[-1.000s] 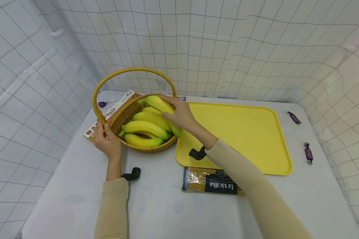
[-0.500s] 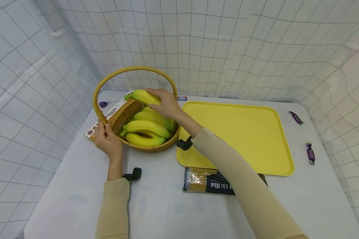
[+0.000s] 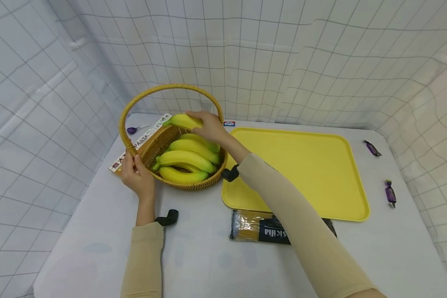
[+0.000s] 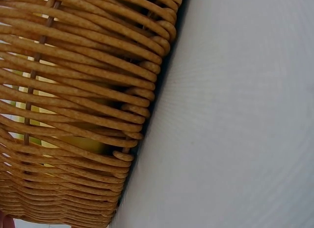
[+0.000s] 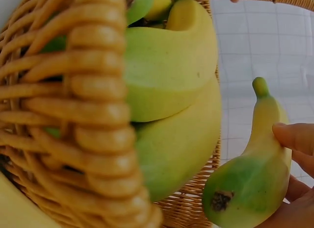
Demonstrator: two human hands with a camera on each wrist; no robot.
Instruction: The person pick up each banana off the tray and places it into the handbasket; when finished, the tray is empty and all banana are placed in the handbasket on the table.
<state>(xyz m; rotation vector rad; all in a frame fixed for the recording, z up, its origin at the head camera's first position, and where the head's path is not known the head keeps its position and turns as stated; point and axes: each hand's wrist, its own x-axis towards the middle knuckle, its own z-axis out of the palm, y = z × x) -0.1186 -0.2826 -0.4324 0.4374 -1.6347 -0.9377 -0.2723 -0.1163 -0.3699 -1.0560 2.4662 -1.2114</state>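
Observation:
A woven basket (image 3: 149, 147) with a tall hoop handle stands at the table's back left and holds several yellow bananas (image 3: 186, 159). My right hand (image 3: 210, 126) grips one banana (image 3: 181, 121) and holds it above the basket's far rim. In the right wrist view that banana (image 5: 252, 181) hangs beside the basket (image 5: 93, 139), with my fingers (image 5: 294, 137) curled round it. My left hand (image 3: 135, 176) holds the basket at its near left rim, by the foot of the handle. The left wrist view shows only the basket's wall (image 4: 73, 100) and the table.
An empty yellow tray (image 3: 305, 165) lies right of the basket. A spaghetti packet (image 3: 262, 231) sits near the front, partly under my right sleeve. A pasta box (image 3: 139, 140) lies behind the basket. Purple candies (image 3: 390, 192) lie at the right, another (image 3: 132, 130) at the back left.
My right hand has lifted one banana off the pile and carried it left and back, over the basket's far rim. The left hand has stayed on the basket.

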